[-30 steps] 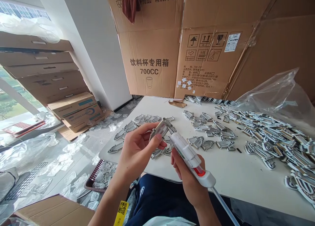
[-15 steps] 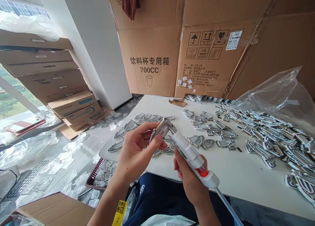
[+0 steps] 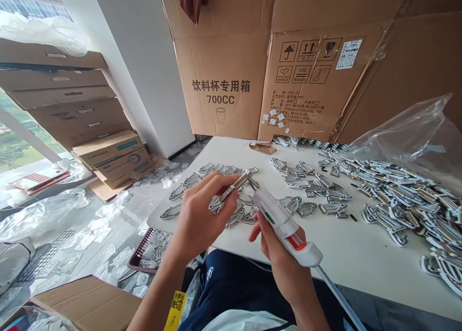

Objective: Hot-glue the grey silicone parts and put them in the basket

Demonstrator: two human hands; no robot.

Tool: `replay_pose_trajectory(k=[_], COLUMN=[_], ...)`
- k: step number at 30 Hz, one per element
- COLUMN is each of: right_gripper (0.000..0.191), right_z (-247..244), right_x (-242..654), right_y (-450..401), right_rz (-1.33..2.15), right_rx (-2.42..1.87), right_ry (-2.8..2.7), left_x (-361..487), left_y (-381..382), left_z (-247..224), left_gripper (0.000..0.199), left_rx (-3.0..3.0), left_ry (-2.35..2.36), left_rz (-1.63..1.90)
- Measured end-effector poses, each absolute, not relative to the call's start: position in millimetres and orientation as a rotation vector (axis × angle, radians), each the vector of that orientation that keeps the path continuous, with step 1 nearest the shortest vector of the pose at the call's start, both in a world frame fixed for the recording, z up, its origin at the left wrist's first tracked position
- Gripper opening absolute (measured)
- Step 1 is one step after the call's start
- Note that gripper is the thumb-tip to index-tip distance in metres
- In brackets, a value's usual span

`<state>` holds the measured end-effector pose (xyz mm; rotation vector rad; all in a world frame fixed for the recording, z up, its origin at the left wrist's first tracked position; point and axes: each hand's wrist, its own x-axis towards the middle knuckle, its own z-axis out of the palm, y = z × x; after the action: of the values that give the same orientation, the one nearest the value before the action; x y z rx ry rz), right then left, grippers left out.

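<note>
My left hand [image 3: 204, 213] pinches a small grey plastic piece [image 3: 236, 184] between thumb and fingers, tilted above the table. In my right hand [image 3: 285, 256] is a white hot glue gun [image 3: 276, 215] with a red part near its back and a pale stick or cord trailing from its rear. The gun's nozzle points up and left, at or very near the piece's upper end; whether they touch, I cannot tell. Several similar grey pieces [image 3: 180, 189] lie on the table around and behind my hands.
The white table [image 3: 346, 254] carries a large pile of grey pieces [image 3: 404, 191] on the right, partly under a clear plastic bag [image 3: 404, 133]. Cardboard sheets [image 3: 224, 57] stand behind. A dark red basket [image 3: 137, 259] with pieces sits below the left edge. Plastic wrappers [image 3: 90, 232] litter the floor.
My left hand has turned the grey piece, so it now shows more edge-on. The glue gun's nozzle stays close to its upper end. The view has shifted slightly.
</note>
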<state>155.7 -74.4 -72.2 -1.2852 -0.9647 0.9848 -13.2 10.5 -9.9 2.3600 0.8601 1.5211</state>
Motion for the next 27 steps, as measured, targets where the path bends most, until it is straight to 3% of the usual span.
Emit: replay_pose_trajectory(k=[5, 12, 27], right_gripper=[0.058, 0.050, 0.055], right_z=[-60.3, -57.8, -60.2], right_x=[159.1, 157.0, 153.7], right_y=[-76.7, -81.2, -82.4], right_rz=[1.111, 1.163, 1.084], right_rx=[-1.246, -1.045, -1.090], right_ry=[-0.916, -0.885, -0.845], left_x=[-9.5, -8.9, -4.5], left_y=[12.3, 27.5, 25.6], left_z=[-10.9, -8.7, -14.0], left_gripper=[0.022, 0.026, 0.023], left_rx=[2.016, 1.369, 1.466], left_ry=[0.897, 0.815, 0.724], left_rz=[1.400, 1.289, 1.192])
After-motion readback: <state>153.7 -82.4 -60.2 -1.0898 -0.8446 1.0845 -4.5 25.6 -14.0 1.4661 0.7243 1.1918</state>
